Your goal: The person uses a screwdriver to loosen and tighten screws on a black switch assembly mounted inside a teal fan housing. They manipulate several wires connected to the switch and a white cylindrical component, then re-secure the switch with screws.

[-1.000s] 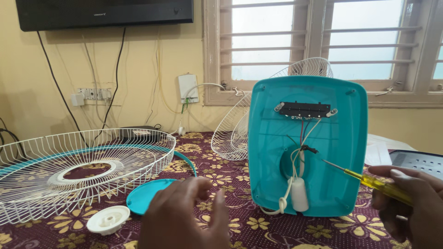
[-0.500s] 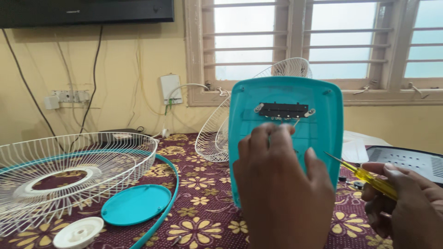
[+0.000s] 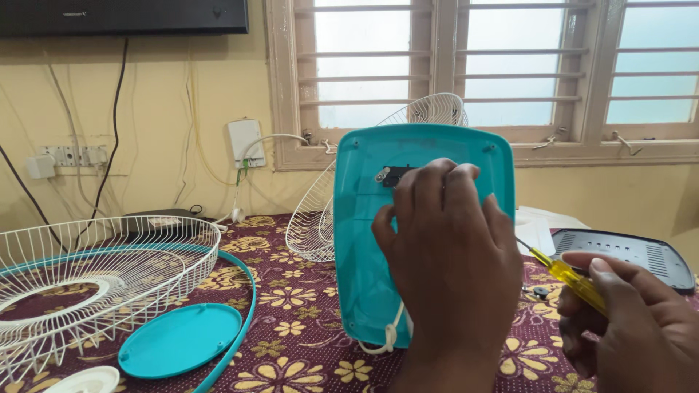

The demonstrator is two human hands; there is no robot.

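A teal plastic fan base [image 3: 364,240] stands upright on the floral tablecloth, its hollow underside towards me. My left hand [image 3: 444,255] is raised in front of it, fingertips on the black switch block [image 3: 393,176] near the top. White wires [image 3: 389,336] hang out at the bottom edge. My right hand [image 3: 626,327] is at the lower right, closed around a yellow-handled screwdriver [image 3: 568,275] whose shaft points up-left towards the base.
A white wire fan guard [image 3: 87,276] with a teal rim lies at the left; a round teal cover [image 3: 178,340] and a white cap [image 3: 87,380] lie beside it. Another wire guard [image 3: 313,225] leans behind the base. A dark grey vented panel [image 3: 626,251] lies at the right.
My left hand has risen from the table up to the switch block on the base. The view has shifted right and closer. The screwdriver hand has stayed in place.
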